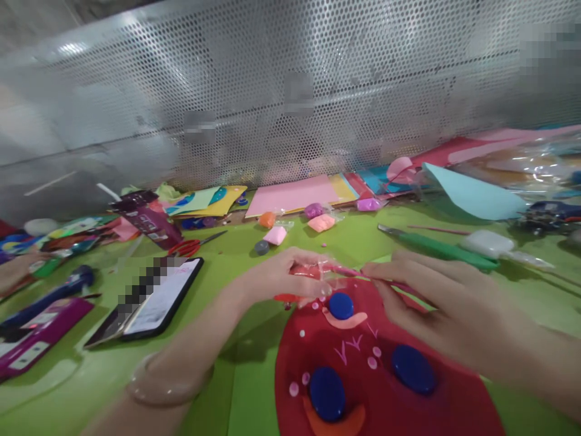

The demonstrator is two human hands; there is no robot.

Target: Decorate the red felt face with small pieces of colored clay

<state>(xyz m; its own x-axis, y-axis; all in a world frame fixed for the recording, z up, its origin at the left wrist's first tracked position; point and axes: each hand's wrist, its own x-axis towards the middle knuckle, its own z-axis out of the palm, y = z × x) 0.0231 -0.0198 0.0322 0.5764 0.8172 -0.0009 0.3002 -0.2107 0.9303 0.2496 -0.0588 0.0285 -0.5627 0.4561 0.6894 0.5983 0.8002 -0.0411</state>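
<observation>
Two bare hands meet over a decorated red sheet (390, 416) on a green table (252, 369).
From left: a phone (158, 303); the left hand (284, 275), fingers closed around a reddish, clear-wrapped packet (308, 272); a pink stick (348, 270) angled toward it; the right hand (426, 297), pinching the stick. Apparently the step brings stick to packet; the next move likely calls for steadiness.

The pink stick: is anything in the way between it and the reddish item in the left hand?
Nothing visible blocks it. The pink stick, held in the right hand, points toward the reddish item in the left hand; blur hides whether they touch.
</observation>
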